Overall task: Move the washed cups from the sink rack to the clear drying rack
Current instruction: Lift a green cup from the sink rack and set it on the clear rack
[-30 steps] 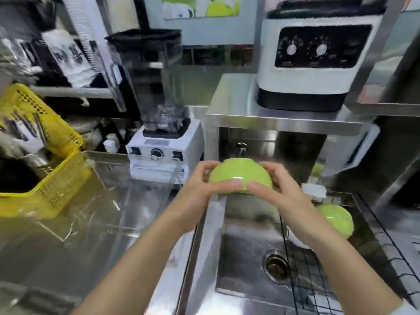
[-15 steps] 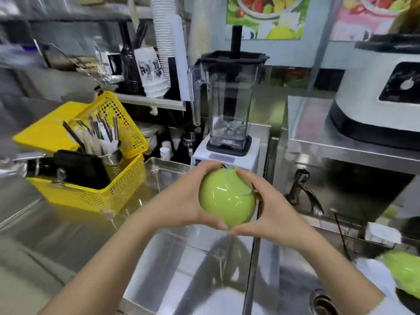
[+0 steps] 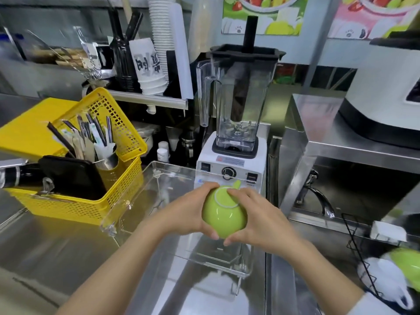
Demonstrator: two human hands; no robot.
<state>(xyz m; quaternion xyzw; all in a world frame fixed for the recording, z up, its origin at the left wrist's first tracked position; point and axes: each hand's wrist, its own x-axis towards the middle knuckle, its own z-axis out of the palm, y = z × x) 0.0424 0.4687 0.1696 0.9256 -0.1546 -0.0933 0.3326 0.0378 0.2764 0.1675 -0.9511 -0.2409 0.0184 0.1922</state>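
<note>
A green cup (image 3: 223, 215) is held upside down, its white foot ring facing me and its handle pointing away. My left hand (image 3: 186, 210) grips its left side and my right hand (image 3: 256, 220) its right side. The cup hangs over the clear drying rack (image 3: 159, 178), a transparent plastic tray on the steel counter. At the far right the black wire sink rack (image 3: 356, 253) holds another green cup (image 3: 406, 264) beside a white cup (image 3: 381, 276).
A white blender (image 3: 234, 137) stands just behind the clear rack. A yellow basket (image 3: 91, 196) with cutlery and a black item sits to the left. A steel shelf (image 3: 329, 142) with an appliance rises at the right, above a tap (image 3: 316, 192).
Both hands have carried the green cup leftward from above the sink to over the clear rack. The cup has turned so that its base faces me.
</note>
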